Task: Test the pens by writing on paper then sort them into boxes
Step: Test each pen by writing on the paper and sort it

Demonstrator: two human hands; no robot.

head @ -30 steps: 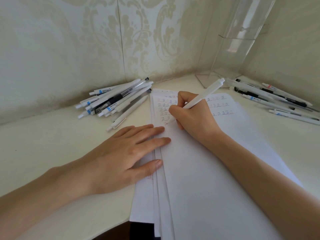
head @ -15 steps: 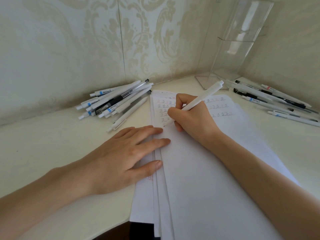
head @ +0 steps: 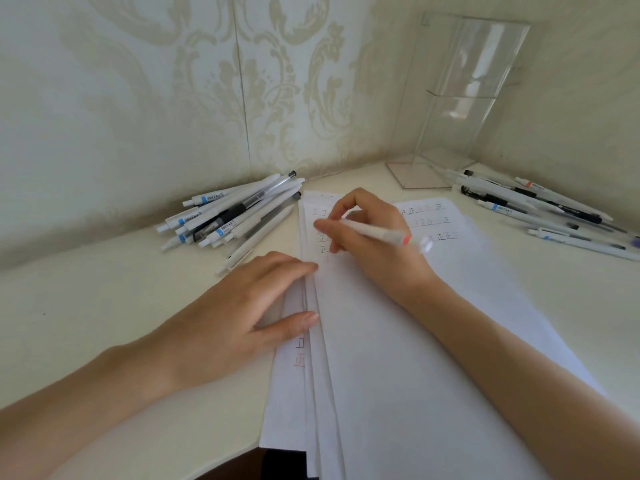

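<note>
A pile of pens [head: 235, 216] waits left of the grip. The left hand [head: 242, 306], fingers flat, pins the paper [head: 398, 341] steady. The right hand [head: 374, 251] pinches a white pen [head: 375, 233] just above the sheet, probably due for the sorted pens [head: 540, 209] to its right.

Sheets of thin white paper [head: 398, 358] are looking matt and smooth. The held pen [head: 372, 233] is showing a matt white plastic barrel. 2 groups of pens, the left pile [head: 225, 216] and the right row [head: 540, 209], are showing white, black and translucent plastic. The clear stand [head: 460, 98] is gleaming like glossy acrylic. The cream tabletop [head: 86, 306] is looking smooth and faintly satin. The wallpaper [head: 138, 81] is carrying a slightly shiny damask pattern.
</note>
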